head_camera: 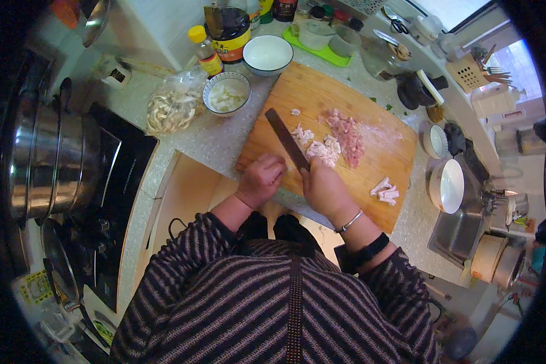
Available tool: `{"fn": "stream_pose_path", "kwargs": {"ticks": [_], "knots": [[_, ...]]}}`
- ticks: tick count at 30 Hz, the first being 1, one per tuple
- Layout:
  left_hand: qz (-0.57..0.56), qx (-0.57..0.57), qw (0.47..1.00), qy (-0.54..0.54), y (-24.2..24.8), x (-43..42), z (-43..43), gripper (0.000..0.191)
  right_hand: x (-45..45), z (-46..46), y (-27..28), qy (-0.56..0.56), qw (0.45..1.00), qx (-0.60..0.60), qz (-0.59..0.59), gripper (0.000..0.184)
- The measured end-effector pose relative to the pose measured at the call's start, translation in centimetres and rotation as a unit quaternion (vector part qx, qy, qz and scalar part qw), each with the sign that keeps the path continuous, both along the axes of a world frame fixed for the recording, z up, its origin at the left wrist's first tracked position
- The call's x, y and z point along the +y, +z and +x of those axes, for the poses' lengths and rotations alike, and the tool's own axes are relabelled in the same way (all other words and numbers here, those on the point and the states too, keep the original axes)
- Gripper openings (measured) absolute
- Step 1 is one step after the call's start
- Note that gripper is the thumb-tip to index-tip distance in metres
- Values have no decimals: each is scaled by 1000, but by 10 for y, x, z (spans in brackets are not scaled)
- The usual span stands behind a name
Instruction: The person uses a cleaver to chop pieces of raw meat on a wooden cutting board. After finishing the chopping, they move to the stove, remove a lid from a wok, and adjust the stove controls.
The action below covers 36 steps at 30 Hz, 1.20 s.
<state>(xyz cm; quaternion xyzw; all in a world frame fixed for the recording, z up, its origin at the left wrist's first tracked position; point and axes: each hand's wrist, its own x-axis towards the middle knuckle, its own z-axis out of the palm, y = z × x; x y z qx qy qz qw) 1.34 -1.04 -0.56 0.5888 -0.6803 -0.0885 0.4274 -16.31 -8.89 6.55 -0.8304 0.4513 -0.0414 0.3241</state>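
Note:
My right hand (330, 189) grips a kitchen knife (285, 138), probably a cleaver, its dark spine turned up towards me over the wooden cutting board (314, 84). My left hand (260, 178) is curled at the board's near left edge, with a small pale bit by its fingertips; whether it pinches anything is hidden. Chopped pale, fatty meat (324, 151) lies just beyond the right hand, with smaller pale pieces (303, 134) beside the blade. Pink diced meat (346, 136) is heaped behind it. A few pale strips (386, 191) rest near the board's right edge.
Left of the board are a bag of sliced mushrooms (175, 102), a patterned bowl with pale pieces (226, 96) and a white bowl (268, 53). A black cooktop (118, 182) and steel steamer (50, 159) stand left. Another white bowl (447, 185) sits by the sink (457, 232).

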Motion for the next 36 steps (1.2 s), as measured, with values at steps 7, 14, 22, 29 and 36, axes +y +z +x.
{"fn": "stream_pose_path", "kwargs": {"ticks": [7, 14, 22, 29, 36], "knots": [[-8, 2, 1000, -4, 0, 0, 0, 10, 6, -4, 6, 36, 995, 74, 51, 28], [-9, -25, 1000, -7, 0, -2, 4, 7, -1, 10, 0, 48, 997, 41, 36, 33], [2, -14, 1000, -12, -1, -1, 2, 8, -4, 18, 0, 48, 995, 77, 49, 32], [-6, -24, 999, -26, -3, -2, 3, 11, 0, 14, -4, 65, 996, 54, -10, 23], [-13, 3, 998, -69, 0, -4, 6, 11, -19, 14, -8, -70, 997, 16, -19, 26]]}}
